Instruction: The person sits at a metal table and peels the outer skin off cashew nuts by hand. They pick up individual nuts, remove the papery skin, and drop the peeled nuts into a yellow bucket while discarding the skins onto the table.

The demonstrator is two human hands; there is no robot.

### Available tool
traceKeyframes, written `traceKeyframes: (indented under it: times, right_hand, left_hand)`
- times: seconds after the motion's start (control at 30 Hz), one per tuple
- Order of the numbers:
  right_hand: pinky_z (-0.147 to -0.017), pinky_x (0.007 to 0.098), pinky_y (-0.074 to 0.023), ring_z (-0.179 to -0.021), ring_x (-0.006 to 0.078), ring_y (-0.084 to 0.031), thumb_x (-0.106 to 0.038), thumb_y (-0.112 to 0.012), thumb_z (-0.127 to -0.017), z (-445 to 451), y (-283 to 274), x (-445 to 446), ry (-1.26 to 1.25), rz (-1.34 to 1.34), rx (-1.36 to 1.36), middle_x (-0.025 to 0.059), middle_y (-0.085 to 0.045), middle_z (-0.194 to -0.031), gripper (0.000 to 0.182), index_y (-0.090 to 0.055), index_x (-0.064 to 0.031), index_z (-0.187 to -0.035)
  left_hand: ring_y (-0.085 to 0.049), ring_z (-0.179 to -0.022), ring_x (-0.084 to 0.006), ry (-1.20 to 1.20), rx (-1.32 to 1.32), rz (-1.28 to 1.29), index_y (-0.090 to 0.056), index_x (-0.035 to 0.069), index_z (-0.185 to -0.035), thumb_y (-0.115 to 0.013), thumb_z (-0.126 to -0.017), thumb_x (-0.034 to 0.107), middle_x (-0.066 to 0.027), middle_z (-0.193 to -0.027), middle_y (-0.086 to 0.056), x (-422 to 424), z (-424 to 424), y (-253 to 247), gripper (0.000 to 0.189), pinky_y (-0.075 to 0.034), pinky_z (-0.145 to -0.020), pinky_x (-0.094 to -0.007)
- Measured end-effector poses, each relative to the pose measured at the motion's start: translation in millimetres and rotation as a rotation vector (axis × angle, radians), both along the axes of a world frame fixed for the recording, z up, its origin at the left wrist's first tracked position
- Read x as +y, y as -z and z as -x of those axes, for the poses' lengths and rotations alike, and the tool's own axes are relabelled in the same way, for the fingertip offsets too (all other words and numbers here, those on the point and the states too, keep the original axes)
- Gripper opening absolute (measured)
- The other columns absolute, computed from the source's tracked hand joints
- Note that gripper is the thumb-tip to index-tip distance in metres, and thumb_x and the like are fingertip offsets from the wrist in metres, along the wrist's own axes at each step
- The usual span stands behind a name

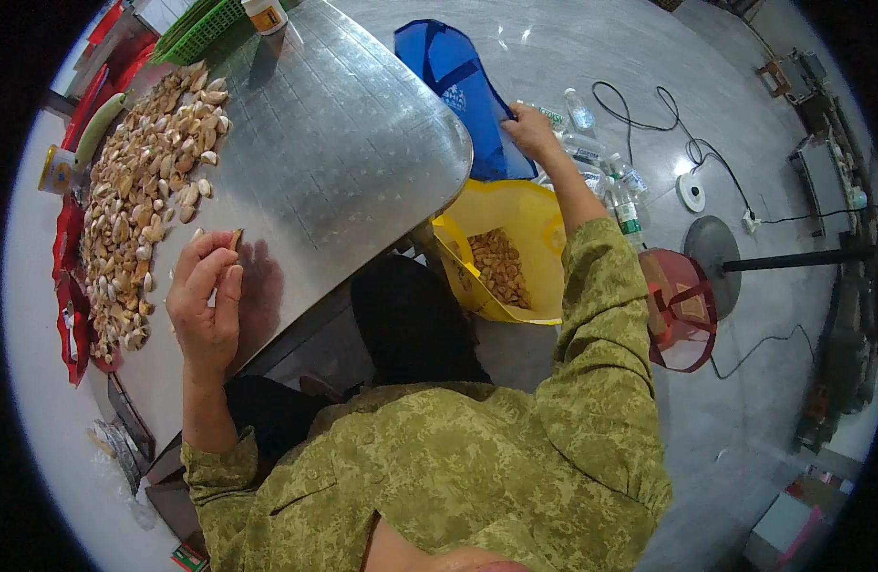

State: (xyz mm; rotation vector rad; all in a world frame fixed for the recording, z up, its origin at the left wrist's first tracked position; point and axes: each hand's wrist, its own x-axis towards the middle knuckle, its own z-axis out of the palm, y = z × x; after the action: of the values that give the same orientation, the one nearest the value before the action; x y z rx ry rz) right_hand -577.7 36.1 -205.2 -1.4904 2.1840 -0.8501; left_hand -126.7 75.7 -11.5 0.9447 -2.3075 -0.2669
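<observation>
My left hand [208, 297] is above the metal tabletop [338, 129], thumb and fingers pinched on a small brown piece [236, 239], perhaps a garlic clove. To its left lies a long heap of what look like garlic cloves [135, 193], some pale, some brownish. Off the table's right corner, my right hand [535, 134] grips the edge of a blue bag [453, 86]. Below that bag a yellow bag [539, 214] stands with its mouth spread, holding brownish pieces [497, 268]. What the blue bag holds is hidden.
A green basket [203, 32] and a white jar [265, 16] stand at the table's far end. Beyond the heap lies a long pale-green vegetable [99, 129]. Several plastic bottles [580, 111], a black cable [632, 121] and a red mesh-like item [682, 314] are on the right.
</observation>
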Motion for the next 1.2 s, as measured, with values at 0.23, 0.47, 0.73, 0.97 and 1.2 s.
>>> traceKeyframes:
  times: [0.23,0.47,0.73,0.97,1.2]
  right_hand:
    - [-0.079,0.0463,-0.0466,-0.091,0.0384,-0.059,-0.018,-0.047,-0.079,-15,-16,10,0.101,-0.03,0.265,0.0215,-0.063,-0.094,0.026,-0.062,-0.0068,-0.097]
    - [-0.08,0.0454,-0.0469,-0.092,0.0391,-0.059,-0.016,-0.044,-0.078,11,-29,21,0.143,-0.081,0.318,0.0233,-0.062,-0.097,0.027,-0.061,-0.0034,-0.095]
    - [-0.086,0.0446,-0.0445,-0.097,0.0395,-0.058,-0.027,-0.06,-0.076,-3,-16,26,0.263,-0.182,0.191,0.0236,-0.061,-0.102,0.038,-0.056,-0.0004,-0.104]
    - [-0.086,0.0442,-0.0458,-0.098,0.0382,-0.058,-0.023,-0.058,-0.075,-5,-8,28,0.272,-0.143,0.191,0.0232,-0.061,-0.104,0.037,-0.056,-0.003,-0.106]
    - [-0.085,0.043,-0.0461,-0.098,0.0372,-0.059,-0.034,-0.066,-0.071,-3,-8,34,0.285,-0.117,0.102,0.0227,-0.061,-0.104,0.05,-0.054,-0.0008,-0.106]
  left_hand:
    - [-0.058,-0.093,-0.0272,0.002,0.021,-0.012,-0.06,-0.004,-0.088,-0.057,-0.081,0.001,-0.0152,-0.101,-0.06,3,1,0,0.009,-0.046,-0.08,-0.0313]
    - [-0.058,-0.095,-0.0243,0.022,0.033,-0.026,-0.059,-0.004,-0.09,-0.055,-0.083,0.0,-0.0149,-0.105,-0.059,6,-1,1,0.01,-0.044,-0.082,-0.0295]
    - [-0.059,-0.093,-0.0269,0.015,0.057,0.004,-0.06,-0.003,-0.089,-0.057,-0.081,0.001,-0.015,-0.102,-0.06,5,-4,0,0.01,-0.046,-0.079,-0.0314]
    - [-0.059,-0.092,-0.0267,0.017,0.062,-0.01,-0.06,-0.003,-0.088,-0.058,-0.08,0.001,-0.0149,-0.102,-0.06,8,-4,-1,0.009,-0.046,-0.078,-0.0306]
    - [-0.059,-0.092,-0.0267,0.022,0.063,0.019,-0.06,-0.004,-0.087,-0.058,-0.08,0.002,-0.0148,-0.102,-0.06,8,-3,-2,0.009,-0.046,-0.078,-0.0308]
